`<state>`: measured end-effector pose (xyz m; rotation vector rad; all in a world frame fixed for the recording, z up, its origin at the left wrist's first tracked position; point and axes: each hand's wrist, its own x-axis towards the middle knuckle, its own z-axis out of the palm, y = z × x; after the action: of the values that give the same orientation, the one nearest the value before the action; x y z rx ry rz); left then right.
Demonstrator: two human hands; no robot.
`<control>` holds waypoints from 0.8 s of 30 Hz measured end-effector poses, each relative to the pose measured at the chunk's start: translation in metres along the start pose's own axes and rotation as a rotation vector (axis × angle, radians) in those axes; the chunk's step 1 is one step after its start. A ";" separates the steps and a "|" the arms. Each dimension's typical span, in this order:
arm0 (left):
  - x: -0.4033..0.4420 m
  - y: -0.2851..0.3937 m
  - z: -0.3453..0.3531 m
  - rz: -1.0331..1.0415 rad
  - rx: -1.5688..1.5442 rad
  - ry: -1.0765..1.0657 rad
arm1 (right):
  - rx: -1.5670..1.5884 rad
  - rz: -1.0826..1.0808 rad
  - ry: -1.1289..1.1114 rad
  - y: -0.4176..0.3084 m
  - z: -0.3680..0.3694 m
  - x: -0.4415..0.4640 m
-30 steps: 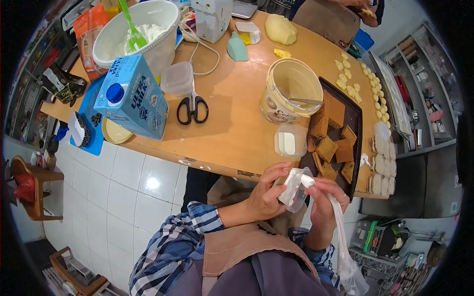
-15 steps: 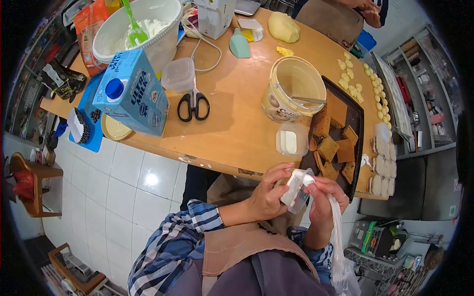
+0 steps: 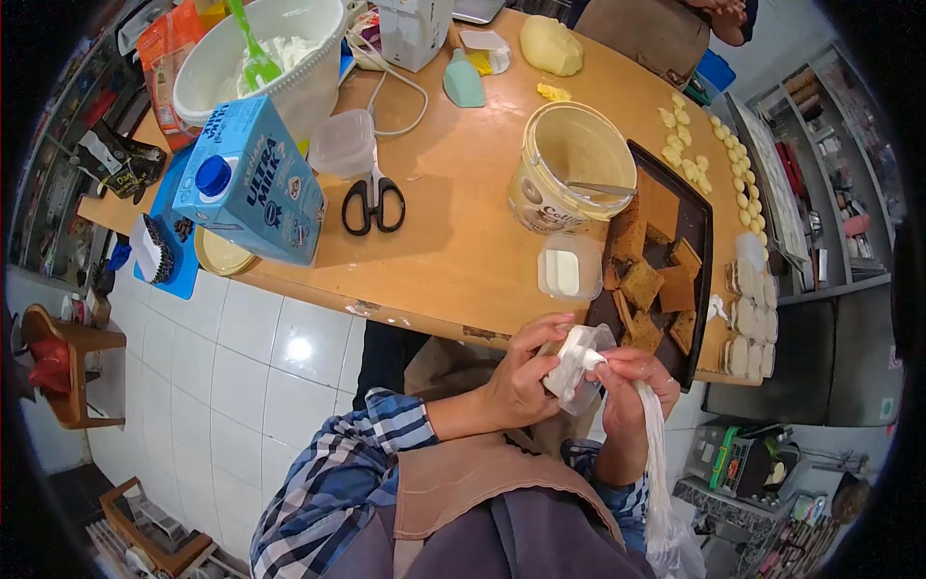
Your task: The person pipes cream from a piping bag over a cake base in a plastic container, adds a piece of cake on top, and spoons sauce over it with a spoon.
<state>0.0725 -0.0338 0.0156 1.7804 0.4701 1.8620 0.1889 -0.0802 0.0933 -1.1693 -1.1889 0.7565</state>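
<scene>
In my left hand (image 3: 526,378) is a small clear plastic tub (image 3: 583,394), tilted over my lap, with white cream inside. My right hand (image 3: 632,391) grips a piping bag (image 3: 656,463) near its tip, which sits at the tub's opening among the cream. The bag's long clear tail hangs down past my right wrist. On the table edge just beyond stands another clear tub (image 3: 588,253) with a white slab in it. To its right, a dark baking tray (image 3: 696,280) bears several pieces of brown cake (image 3: 641,283).
A tall cream-coloured bucket (image 3: 533,193) stands behind the tubs. Filled tubs (image 3: 743,318) line the right edge, near rows of small dough balls (image 3: 738,174). Leftward are scissors (image 3: 371,207), a milk carton (image 3: 260,193) and a white bowl (image 3: 318,77). Another person's hands (image 3: 725,12) show at the far side.
The tub in my left hand has turned slightly, and the bag's tip has shifted a little within its opening. The view has moved slightly.
</scene>
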 end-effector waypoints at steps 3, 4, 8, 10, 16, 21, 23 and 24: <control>0.001 0.000 0.000 -0.001 -0.009 0.002 | 0.030 0.025 -0.035 -0.006 0.003 0.000; 0.001 0.000 0.000 0.003 -0.010 0.014 | 0.055 0.042 -0.042 -0.007 0.004 0.000; 0.002 -0.001 0.002 0.008 -0.029 0.041 | 0.041 0.045 -0.079 -0.007 0.002 0.000; 0.002 -0.001 0.001 0.002 -0.047 0.038 | 0.049 0.043 -0.079 -0.007 0.003 -0.001; 0.000 -0.004 0.000 -0.003 -0.070 0.029 | -0.037 0.078 -0.103 -0.011 0.004 0.000; -0.003 -0.007 0.002 0.007 -0.090 0.050 | -0.051 0.067 -0.145 -0.013 0.005 0.001; -0.004 -0.008 0.002 0.007 -0.089 0.052 | -0.046 0.065 -0.156 -0.013 0.005 0.001; -0.004 -0.008 0.002 0.007 -0.088 0.053 | -0.032 0.072 -0.156 -0.013 0.006 0.001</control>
<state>0.0758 -0.0301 0.0075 1.6813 0.3948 1.9087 0.1822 -0.0808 0.1061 -1.2017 -1.2974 0.8995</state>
